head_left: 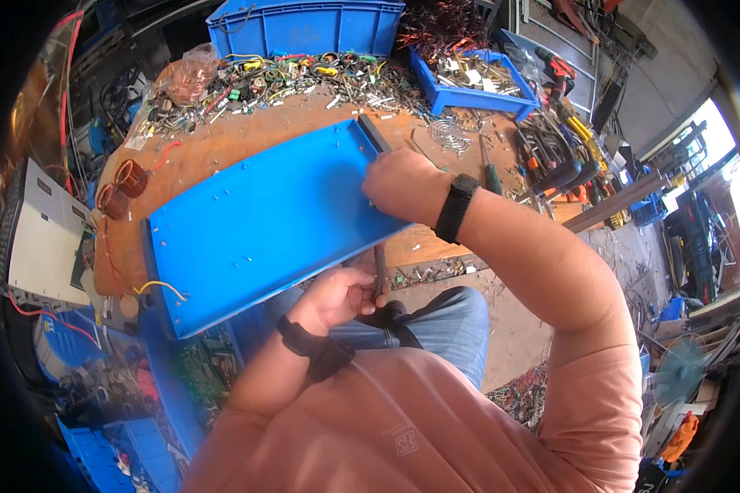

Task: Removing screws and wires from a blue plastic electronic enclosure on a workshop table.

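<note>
A shallow blue metal panel [255,209] with raised rims and small studs lies tilted across the bench's near edge. Fingers curled, my right hand [403,185] grips its right end, where a dark strip [372,133] runs along the rim. Below the near right corner, my left hand [341,296] is closed around the lower end of a narrow dark bar [379,267]. Whether the bar and the strip are one piece is hidden by the panel and my right hand. A short yellow wire [160,285] reaches over the panel's near left corner.
Loose wires and small parts [304,78] are heaped along the back of the wooden bench [193,168]. Behind stand a large blue bin [308,33] and a blue tray [485,103]. A screwdriver [490,171], hand tools and copper coils [130,178] lie around the panel.
</note>
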Demonstrator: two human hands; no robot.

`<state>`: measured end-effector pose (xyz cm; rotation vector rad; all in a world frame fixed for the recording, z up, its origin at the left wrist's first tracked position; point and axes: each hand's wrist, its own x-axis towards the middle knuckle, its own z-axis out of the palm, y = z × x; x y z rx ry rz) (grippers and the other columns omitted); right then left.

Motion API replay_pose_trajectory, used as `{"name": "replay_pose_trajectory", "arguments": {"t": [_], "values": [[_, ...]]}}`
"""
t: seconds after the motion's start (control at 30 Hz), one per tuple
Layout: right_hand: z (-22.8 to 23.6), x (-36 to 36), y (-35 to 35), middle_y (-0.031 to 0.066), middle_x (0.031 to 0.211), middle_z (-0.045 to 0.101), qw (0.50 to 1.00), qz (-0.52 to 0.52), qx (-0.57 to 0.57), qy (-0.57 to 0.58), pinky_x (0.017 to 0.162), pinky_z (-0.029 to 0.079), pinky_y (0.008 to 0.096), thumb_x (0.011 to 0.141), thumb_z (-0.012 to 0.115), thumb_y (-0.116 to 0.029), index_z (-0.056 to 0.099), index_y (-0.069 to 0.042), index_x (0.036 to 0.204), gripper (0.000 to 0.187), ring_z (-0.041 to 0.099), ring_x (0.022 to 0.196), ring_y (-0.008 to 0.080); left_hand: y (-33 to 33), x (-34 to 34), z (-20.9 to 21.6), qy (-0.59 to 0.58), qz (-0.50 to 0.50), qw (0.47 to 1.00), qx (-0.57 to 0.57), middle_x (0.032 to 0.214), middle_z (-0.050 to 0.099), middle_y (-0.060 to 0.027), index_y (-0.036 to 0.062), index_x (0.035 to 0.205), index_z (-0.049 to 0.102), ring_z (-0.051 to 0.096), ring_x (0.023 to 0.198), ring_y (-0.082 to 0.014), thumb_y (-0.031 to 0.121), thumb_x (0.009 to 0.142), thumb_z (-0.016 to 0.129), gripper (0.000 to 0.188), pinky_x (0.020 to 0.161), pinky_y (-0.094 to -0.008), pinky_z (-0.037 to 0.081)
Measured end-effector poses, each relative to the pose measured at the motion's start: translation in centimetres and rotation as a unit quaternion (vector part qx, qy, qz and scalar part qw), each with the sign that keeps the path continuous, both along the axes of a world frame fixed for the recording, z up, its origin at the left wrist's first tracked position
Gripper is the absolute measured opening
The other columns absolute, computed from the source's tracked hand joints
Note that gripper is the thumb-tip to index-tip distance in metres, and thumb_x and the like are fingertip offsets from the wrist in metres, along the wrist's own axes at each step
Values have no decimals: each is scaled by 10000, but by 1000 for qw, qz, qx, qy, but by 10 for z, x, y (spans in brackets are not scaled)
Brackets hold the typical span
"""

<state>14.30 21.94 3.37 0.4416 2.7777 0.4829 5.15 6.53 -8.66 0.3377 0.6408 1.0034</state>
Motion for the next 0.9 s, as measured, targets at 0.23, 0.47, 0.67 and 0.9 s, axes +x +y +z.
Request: {"name": "replay_pose_trajectory", "arguments": {"t": [0.23, 0.47, 0.67, 0.9], "values": [[10, 3, 4, 140, 847, 663, 999, -11, -46, 14, 655, 541, 364, 766, 567, -87, 681, -23, 810, 138, 667, 782, 288, 0, 0, -1, -12, 8, 1000, -8, 815, 608, -97, -8, 974, 564, 578, 701, -191, 91, 852, 441, 200, 534, -268, 425], [-4, 0, 6, 146, 854, 657, 998, -2, -68, 20, 686, 534, 371, 775, 562, -90, 677, -19, 822, 143, 659, 818, 281, 1, -2, -9, -6, -26, 1000, 13, 921, 590, -94, 216, 1318, 377, 587, 774, -236, 99, 832, 458, 506, 582, -277, 411], [-4, 1, 2, 126, 869, 660, 999, -27, -21, 7, 699, 529, 361, 776, 564, -106, 687, -59, 830, 142, 655, 827, 278, 0, 2, -5, -16, 8, 1000, 9, 823, 615, -100, -10, 981, 560, 582, 688, -192, 100, 853, 450, 202, 528, -272, 427], [2, 3, 8, 122, 866, 661, 999, -25, -41, -3, 707, 528, 361, 725, 602, -120, 686, -71, 833, 145, 658, 823, 270, 1, 2, -4, -18, 10, 1000, 8, 844, 617, -104, -7, 1020, 544, 590, 689, -196, 88, 849, 465, 211, 525, -266, 429]]}}
